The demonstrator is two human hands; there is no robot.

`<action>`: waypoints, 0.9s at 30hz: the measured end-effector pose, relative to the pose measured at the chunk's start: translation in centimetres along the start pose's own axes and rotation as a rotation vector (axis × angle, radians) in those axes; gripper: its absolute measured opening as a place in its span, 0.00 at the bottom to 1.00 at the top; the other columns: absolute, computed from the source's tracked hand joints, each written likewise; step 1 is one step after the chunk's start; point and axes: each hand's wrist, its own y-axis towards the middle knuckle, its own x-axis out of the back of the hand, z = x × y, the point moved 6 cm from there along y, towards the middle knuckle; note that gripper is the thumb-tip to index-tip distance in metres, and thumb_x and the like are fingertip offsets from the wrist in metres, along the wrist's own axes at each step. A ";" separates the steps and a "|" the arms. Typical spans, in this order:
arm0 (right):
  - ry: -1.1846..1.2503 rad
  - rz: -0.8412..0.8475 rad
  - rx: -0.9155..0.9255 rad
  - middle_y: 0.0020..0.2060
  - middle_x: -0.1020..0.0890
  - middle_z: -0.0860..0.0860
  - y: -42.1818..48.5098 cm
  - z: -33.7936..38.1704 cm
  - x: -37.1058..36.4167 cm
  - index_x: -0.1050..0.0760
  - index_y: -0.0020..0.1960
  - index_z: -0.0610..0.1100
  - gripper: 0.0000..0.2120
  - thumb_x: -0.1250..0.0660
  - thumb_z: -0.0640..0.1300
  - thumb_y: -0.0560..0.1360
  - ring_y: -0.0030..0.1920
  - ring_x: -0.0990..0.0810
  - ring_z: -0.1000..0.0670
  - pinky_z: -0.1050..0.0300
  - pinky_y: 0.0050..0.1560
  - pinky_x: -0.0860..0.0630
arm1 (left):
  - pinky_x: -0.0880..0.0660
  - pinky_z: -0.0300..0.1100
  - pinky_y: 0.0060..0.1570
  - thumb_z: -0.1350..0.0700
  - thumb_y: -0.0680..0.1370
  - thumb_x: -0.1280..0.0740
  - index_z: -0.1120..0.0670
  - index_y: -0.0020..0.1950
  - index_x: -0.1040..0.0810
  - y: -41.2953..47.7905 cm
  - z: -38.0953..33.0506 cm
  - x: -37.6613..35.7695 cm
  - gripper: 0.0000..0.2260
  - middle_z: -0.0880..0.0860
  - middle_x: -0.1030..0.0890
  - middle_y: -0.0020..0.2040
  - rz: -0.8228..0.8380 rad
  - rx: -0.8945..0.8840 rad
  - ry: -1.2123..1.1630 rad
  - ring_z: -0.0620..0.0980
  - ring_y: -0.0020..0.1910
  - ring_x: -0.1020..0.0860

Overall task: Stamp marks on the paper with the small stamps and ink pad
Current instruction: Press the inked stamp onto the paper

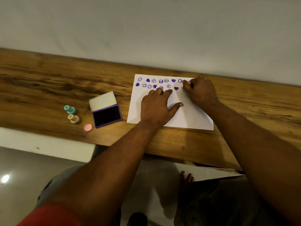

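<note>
The left hand [156,106] is lying flat, fingers spread, pinning the white paper [187,115] to the wooden worktop [48,82]. The right hand [201,92] is clenching its grip at the second row of purple marks [160,81] — whatever it holds is hidden. The open ink pad [106,110] is sitting left of the paper, with teal stamp [70,109], beige stamp [74,118] and pink cap [88,127] beyond.

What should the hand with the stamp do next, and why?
Probably lift the right hand straight up, since it seems to press a mostly hidden stamp at the top row's right end on the white paper sheet. The left hand lies flat, holding the sheet steady. Then re-ink at the open purple ink pad.
</note>
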 end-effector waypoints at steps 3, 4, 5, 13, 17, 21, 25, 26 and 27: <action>-0.038 -0.016 -0.011 0.34 0.21 0.38 0.2 0.0 -0.2 0.34 0.30 0.46 0.25 0.40 0.55 0.83 0.35 0.29 0.43 0.54 0.39 0.40 | 0.22 0.47 0.49 0.26 0.77 0.41 0.47 0.73 0.21 0.0 0.0 -0.1 0.35 0.50 0.17 0.59 0.008 -0.002 -0.001 0.51 0.55 0.20; -0.039 -0.019 -0.017 0.36 0.20 0.37 0.2 0.0 -0.1 0.33 0.30 0.45 0.25 0.40 0.55 0.83 0.36 0.29 0.43 0.54 0.39 0.39 | 0.22 0.47 0.49 0.26 0.77 0.41 0.47 0.73 0.21 0.0 0.0 -0.1 0.35 0.50 0.17 0.60 0.013 -0.001 0.000 0.51 0.55 0.20; -0.049 -0.017 -0.019 0.37 0.19 0.37 0.2 0.1 0.0 0.31 0.32 0.44 0.24 0.40 0.55 0.83 0.36 0.28 0.42 0.54 0.39 0.38 | 0.22 0.47 0.50 0.26 0.77 0.41 0.47 0.73 0.22 0.0 0.0 -0.1 0.35 0.50 0.18 0.60 0.016 0.000 0.000 0.51 0.56 0.20; -0.114 -0.606 0.214 0.26 0.24 0.47 0.8 4.7 9.5 0.30 0.35 0.48 0.22 0.42 0.60 0.83 0.30 0.25 0.41 0.55 0.34 0.40 | 0.22 0.49 0.52 0.26 0.77 0.41 0.47 0.72 0.21 0.0 -0.2 -0.1 0.34 0.50 0.17 0.60 0.005 -0.001 -0.010 0.52 0.55 0.20; -0.310 -0.344 0.191 0.38 0.16 0.42 0.1 4.3 4.9 0.20 0.47 0.43 0.22 0.43 0.57 0.84 0.42 0.17 0.37 0.51 0.39 0.30 | 0.22 0.48 0.50 0.26 0.77 0.41 0.47 0.72 0.21 0.0 -0.2 -0.1 0.34 0.50 0.18 0.60 0.015 0.000 -0.024 0.51 0.55 0.20; -0.355 -0.004 0.036 0.51 0.16 0.36 -1.1 0.7 -1.3 0.21 0.60 0.38 0.24 0.45 0.56 0.85 0.54 0.19 0.35 0.48 0.51 0.25 | 0.23 0.48 0.50 0.27 0.78 0.41 0.47 0.73 0.22 0.1 -0.1 -0.1 0.34 0.50 0.18 0.60 0.034 0.008 -0.020 0.51 0.56 0.21; -0.393 -0.041 0.016 0.51 0.16 0.37 -0.5 1.0 -1.1 0.20 0.60 0.39 0.24 0.44 0.57 0.85 0.53 0.18 0.35 0.48 0.50 0.24 | 0.23 0.48 0.52 0.26 0.77 0.43 0.47 0.75 0.23 0.0 -0.2 -0.2 0.35 0.50 0.18 0.61 0.073 0.008 -0.021 0.51 0.57 0.21; -0.396 -0.034 0.018 0.51 0.16 0.37 -0.6 1.1 -1.1 0.21 0.60 0.39 0.24 0.45 0.57 0.85 0.53 0.18 0.36 0.49 0.49 0.24 | 0.23 0.48 0.51 0.26 0.77 0.42 0.47 0.75 0.23 0.0 -0.2 -0.1 0.35 0.50 0.18 0.61 0.071 0.005 -0.022 0.51 0.57 0.21; -0.396 -0.026 0.022 0.51 0.16 0.37 -0.6 1.1 -1.2 0.21 0.60 0.39 0.24 0.45 0.57 0.85 0.53 0.18 0.36 0.49 0.49 0.24 | 0.23 0.47 0.50 0.26 0.78 0.42 0.47 0.74 0.23 -0.1 -0.2 -0.1 0.35 0.50 0.18 0.61 0.063 0.001 -0.019 0.51 0.56 0.22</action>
